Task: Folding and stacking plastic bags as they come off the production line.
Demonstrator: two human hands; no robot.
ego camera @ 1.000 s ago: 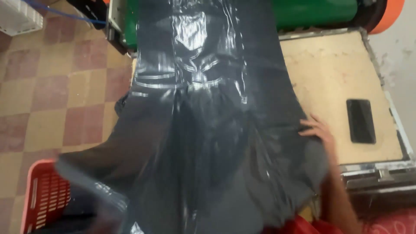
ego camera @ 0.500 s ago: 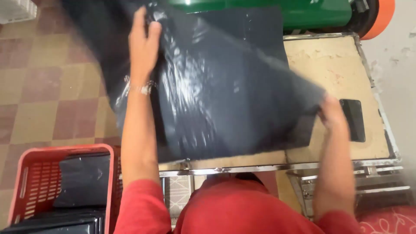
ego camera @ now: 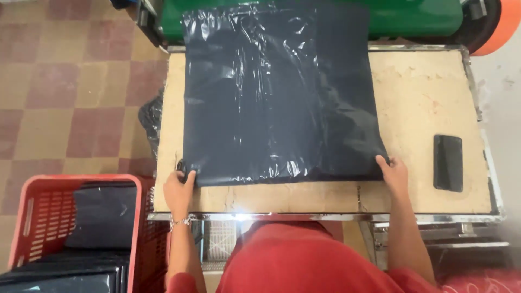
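Observation:
A large glossy black plastic bag [ego camera: 271,92] lies spread flat on a worn beige tabletop [ego camera: 423,103]. My left hand [ego camera: 178,189] pinches the bag's near left corner. My right hand [ego camera: 394,172] holds the near right corner, fingers curled over the edge. The bag's far end reaches up against a green machine [ego camera: 412,16] at the back of the table.
A black phone [ego camera: 448,161] lies flat on the table right of my right hand. A red plastic crate [ego camera: 32,217] holding stacked black bags stands on the chequered floor at lower left. An orange round part [ego camera: 499,24] sits at the top right.
The bag was held up and swung in the air; it now lies flat on the table. Both hands came down to its near corners.

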